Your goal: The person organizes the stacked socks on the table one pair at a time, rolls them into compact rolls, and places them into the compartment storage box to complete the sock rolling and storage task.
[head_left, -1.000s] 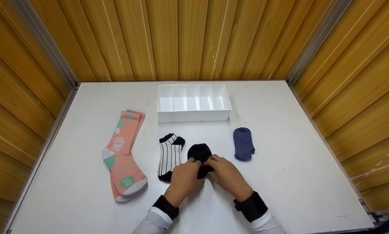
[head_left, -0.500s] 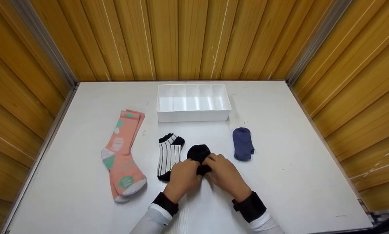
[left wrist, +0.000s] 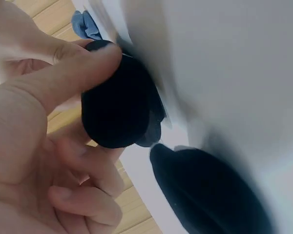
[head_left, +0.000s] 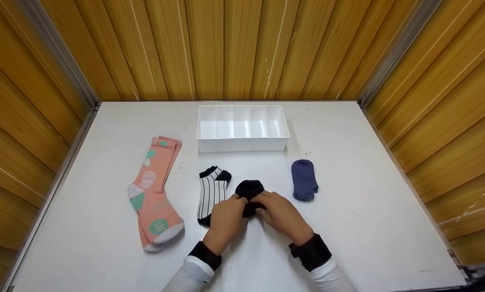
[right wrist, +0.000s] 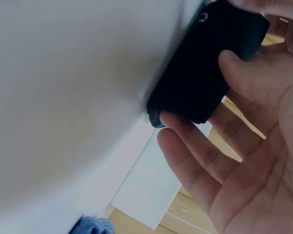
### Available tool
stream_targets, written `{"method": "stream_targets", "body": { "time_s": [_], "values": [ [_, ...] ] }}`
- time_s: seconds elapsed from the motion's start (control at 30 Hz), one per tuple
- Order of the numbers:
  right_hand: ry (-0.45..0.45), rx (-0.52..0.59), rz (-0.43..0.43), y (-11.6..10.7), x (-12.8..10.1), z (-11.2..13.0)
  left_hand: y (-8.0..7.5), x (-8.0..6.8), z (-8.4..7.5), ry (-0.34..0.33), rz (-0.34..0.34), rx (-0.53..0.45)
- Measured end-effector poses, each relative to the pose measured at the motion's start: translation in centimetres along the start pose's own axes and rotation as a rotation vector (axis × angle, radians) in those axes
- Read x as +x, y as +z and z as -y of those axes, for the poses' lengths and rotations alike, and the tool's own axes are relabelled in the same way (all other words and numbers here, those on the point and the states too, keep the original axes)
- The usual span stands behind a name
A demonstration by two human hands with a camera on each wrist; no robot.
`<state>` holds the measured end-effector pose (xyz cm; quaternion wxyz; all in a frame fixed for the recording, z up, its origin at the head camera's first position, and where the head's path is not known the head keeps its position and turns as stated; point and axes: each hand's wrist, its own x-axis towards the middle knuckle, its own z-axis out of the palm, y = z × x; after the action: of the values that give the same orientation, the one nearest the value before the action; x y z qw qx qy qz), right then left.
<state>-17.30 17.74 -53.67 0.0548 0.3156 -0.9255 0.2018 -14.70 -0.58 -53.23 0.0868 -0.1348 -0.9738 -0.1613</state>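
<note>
Black sock (head_left: 249, 188) between my two hands, on near side of box (head_left: 243, 144). My left hand (head_left: 227, 215) pinches one side, my right hand (head_left: 281, 213) grips other — both thumbs on cloth. Striped sock (head_left: 212, 196) just beside left; pink socks (head_left: 157, 194) farther out; blue sock (head_left: 303, 180) to right.

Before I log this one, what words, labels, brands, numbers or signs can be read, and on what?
Nothing readable.
Black sock, right wrist view: small pale mark, too blurred to read.
Pink socks, green circle: pale marking, too small to read.
Table, near right corner: faint mark, too small to tell whether it is writing.
</note>
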Motion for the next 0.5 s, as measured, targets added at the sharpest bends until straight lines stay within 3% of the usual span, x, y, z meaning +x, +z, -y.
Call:
{"method": "stream_targets", "body": {
  "time_s": [0.27,0.5],
  "values": [
    [-0.021,-0.11,-0.034,0.16,-0.05,0.76,-0.09,0.22,-0.01,-0.031,0.076,-0.033],
    [-0.001,-0.027,-0.008,0.26,-0.21,0.46,-0.11,0.11,0.08,-0.021,0.093,-0.04]
  ]
}}
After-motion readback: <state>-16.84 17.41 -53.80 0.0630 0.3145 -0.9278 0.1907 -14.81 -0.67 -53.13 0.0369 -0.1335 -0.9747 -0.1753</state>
